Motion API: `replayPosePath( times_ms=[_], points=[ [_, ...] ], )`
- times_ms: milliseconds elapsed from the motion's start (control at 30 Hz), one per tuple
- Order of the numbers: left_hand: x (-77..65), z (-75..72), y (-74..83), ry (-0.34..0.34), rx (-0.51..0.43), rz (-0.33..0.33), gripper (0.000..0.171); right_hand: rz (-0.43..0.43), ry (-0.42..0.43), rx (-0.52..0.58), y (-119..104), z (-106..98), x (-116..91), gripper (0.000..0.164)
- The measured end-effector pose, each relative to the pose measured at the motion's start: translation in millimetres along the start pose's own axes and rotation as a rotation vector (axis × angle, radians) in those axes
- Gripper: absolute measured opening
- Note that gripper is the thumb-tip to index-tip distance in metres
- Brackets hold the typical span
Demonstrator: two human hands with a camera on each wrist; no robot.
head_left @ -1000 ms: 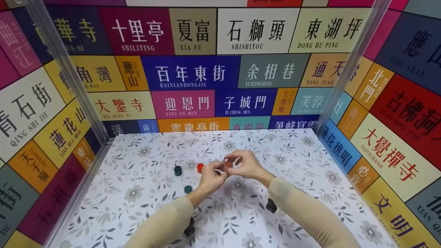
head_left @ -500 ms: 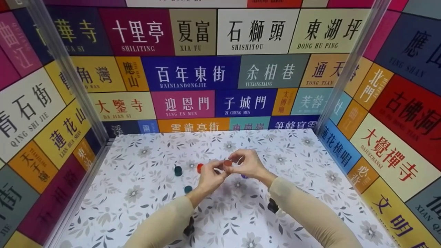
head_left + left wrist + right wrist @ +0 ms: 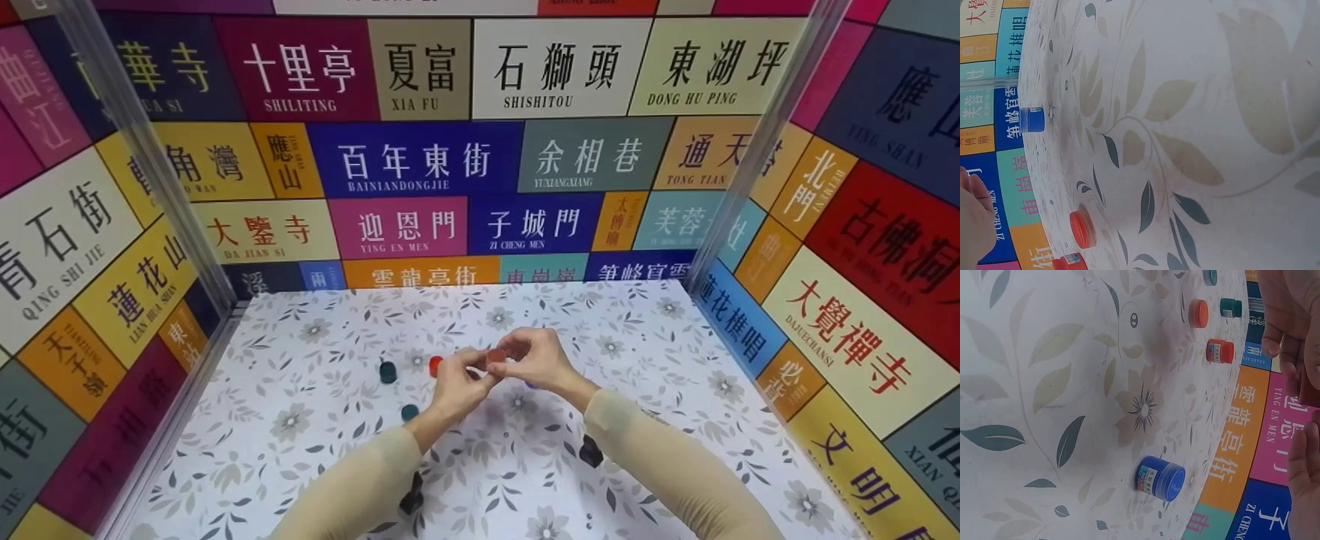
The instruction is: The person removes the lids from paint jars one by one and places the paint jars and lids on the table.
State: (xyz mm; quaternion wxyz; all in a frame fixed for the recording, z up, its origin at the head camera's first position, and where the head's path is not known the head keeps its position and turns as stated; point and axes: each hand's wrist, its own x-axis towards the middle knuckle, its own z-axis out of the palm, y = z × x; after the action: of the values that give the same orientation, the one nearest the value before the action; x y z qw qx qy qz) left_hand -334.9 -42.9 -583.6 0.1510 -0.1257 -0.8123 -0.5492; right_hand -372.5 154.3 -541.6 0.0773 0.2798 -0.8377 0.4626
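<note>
Near the centre of the frame, your left hand [image 3: 461,381] and right hand [image 3: 541,361] both pinch a small brown jar [image 3: 496,357] above the patterned worktop [image 3: 637,491], probably to steady it, with a green jar [image 3: 387,373] and red jar [image 3: 1221,352] sitting left, apparently leaving finger room.

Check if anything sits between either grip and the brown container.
Nothing visible. In the head view, the left grip holds the brown container and the right grip is right at it. The blue jar and red jar are down on the table, not between.
</note>
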Motion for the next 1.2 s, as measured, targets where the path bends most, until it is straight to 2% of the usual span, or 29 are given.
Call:
replayPosePath(
  times_ms=[200, 433, 733, 1033, 1200],
  points=[
    [-0.3, -0.5, -0.3, 0.002, -0.012, 0.011, 0.021, -0.029, -0.008, 0.021, 0.7, 0.6, 0.0, 0.026],
    [-0.4, -0.6, 0.2, 0.001, -0.018, 0.006, 0.021, -0.052, -0.023, -0.003, 0.9, 0.2, -0.5, 0.026],
    [-0.2, -1.6, 1.8, -0.003, 0.022, 0.03, 0.019, -0.088, -0.04, 0.013, 0.8, -0.1, -0.4, 0.027],
    [1.2, -1.8, 1.9, -0.024, 0.016, 0.011, 0.018, -0.12, -0.045, 0.031, 3.8, 0.3, 1.1, 0.028],
    [2.0, -1.3, 2.1, -0.019, 0.011, 0.036, 0.018, -0.139, -0.045, 0.04, 2.3, 0.1, 1.6, 0.029]
  ],
)
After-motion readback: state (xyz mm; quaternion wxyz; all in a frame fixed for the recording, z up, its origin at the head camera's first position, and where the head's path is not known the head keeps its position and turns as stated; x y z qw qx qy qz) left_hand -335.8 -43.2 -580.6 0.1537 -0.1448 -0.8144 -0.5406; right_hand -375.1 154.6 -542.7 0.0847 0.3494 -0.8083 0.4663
